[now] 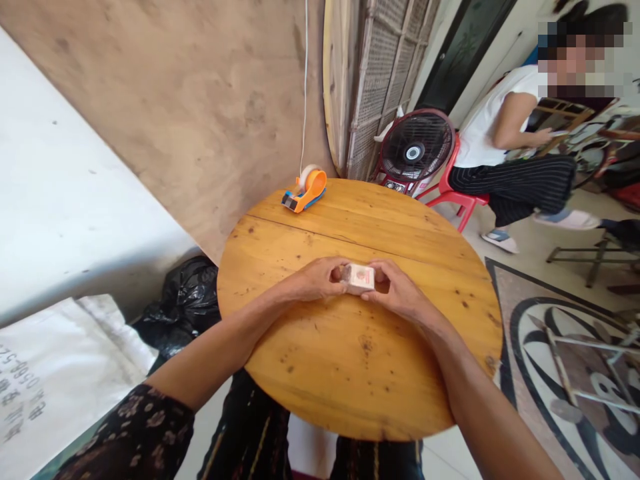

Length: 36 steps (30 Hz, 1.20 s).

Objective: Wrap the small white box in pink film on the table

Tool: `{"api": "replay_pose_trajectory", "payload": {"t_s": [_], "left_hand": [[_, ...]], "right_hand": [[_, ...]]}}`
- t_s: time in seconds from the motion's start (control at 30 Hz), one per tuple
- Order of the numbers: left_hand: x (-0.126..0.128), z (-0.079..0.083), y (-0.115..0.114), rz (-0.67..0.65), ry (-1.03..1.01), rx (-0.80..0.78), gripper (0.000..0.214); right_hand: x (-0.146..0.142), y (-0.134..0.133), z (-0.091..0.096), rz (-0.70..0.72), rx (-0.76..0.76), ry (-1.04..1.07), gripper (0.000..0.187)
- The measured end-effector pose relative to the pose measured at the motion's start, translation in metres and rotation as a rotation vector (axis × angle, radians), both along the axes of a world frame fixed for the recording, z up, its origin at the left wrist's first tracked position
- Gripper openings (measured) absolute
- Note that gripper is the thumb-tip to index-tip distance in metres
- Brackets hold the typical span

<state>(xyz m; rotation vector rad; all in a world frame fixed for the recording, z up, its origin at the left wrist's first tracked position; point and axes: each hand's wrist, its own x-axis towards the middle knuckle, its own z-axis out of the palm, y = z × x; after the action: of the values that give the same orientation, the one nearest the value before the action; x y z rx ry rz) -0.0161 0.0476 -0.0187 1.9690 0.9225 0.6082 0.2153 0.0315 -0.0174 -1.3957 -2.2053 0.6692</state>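
Observation:
Over the middle of the round wooden table (320, 360), a small white box with reddish print (361, 277) sits between my two hands. My left hand (320, 279) grips its left end between thumb and fingers. At the opposite end, the thumb and fingers of my right hand (397, 290) close on the box too. The box looks like a small pack, perhaps of cards; its print is too small to read. Its left side is partly covered by my fingers.
An orange tape dispenser (313, 188) stands at the table's far edge. Behind the table are a fan (414, 153) and a person on a red chair (450, 177). Black plastic bags (187, 300) and a white sack (75, 373) lie at the left.

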Motion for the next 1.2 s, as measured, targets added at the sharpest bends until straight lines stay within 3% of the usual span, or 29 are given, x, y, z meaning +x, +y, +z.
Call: {"api": "replay_pose_trajectory", "payload": {"t_s": [0.23, 0.43, 0.7, 0.93, 1.1, 1.2], "left_hand": [[0.0, 0.004, 0.0, 0.025, 0.079, 0.023, 0.031], [-0.004, 0.006, -0.003, 0.019, 0.098, 0.022, 0.065], [-0.002, 0.011, -0.004, 0.072, 0.189, 0.09, 0.074], [-0.001, 0.009, -0.003, -0.038, 0.067, 0.117, 0.045], [0.0, 0.011, -0.004, -0.028, 0.063, 0.105, 0.038], [0.001, 0.012, -0.004, -0.028, 0.082, 0.087, 0.037]], "right_hand": [[-0.003, -0.003, 0.005, -0.065, -0.118, -0.009, 0.044], [0.0, -0.003, -0.004, -0.019, -0.082, 0.011, 0.084], [-0.002, -0.001, 0.001, 0.118, 0.043, -0.019, 0.052], [-0.004, -0.006, 0.003, 0.12, 0.074, -0.071, 0.044], [-0.004, -0.007, 0.004, 0.112, 0.068, -0.098, 0.04], [0.001, -0.006, 0.002, 0.143, 0.061, -0.073, 0.049]]}}
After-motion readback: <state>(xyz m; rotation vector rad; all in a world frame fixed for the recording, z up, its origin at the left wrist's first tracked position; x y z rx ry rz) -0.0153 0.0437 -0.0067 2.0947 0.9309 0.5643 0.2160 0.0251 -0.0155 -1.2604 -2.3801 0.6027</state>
